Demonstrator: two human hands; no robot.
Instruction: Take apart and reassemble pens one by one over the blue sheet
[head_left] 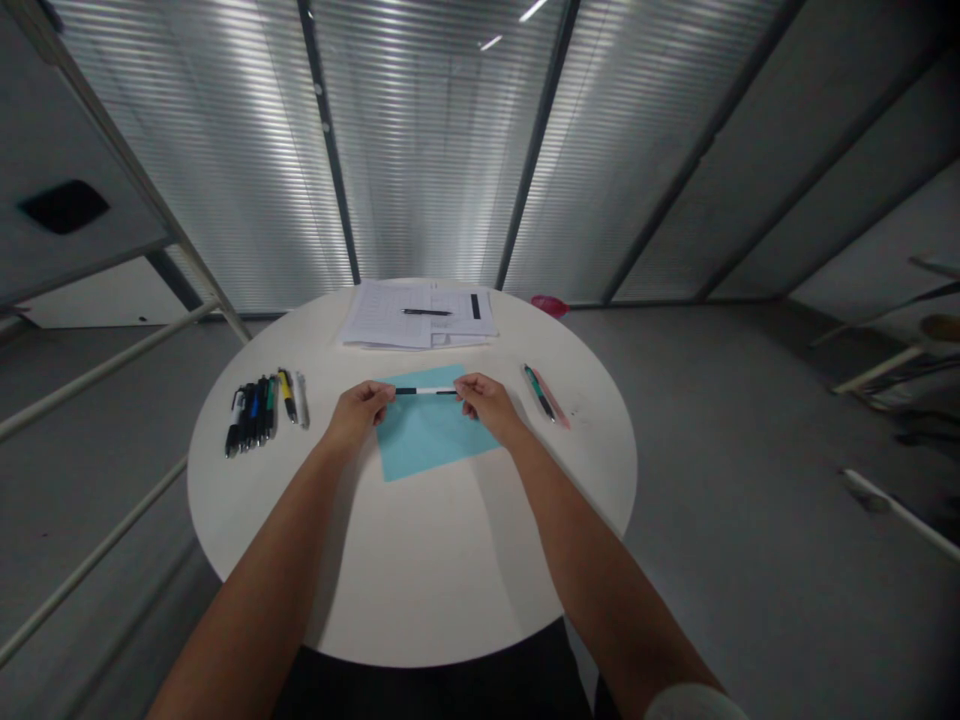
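Between my two hands a black-and-white pen (426, 391) is held level, one end in each hand. My left hand (363, 406) pinches its left end, and my right hand (482, 397) pinches the right end with thumb and fingers. Beneath the pen a light blue sheet of paper (427, 440) lies slightly turned on the round white table (435, 570). The fingers hide both tips of the pen.
Several pens (255, 412) lie side by side at the left, beside a yellow pen (287, 394) and a white pen (301, 400). A green pen (538, 392) and a pink strip (553, 398) lie right. Printed papers (386, 315) carry a dark pen (427, 312) at the back.
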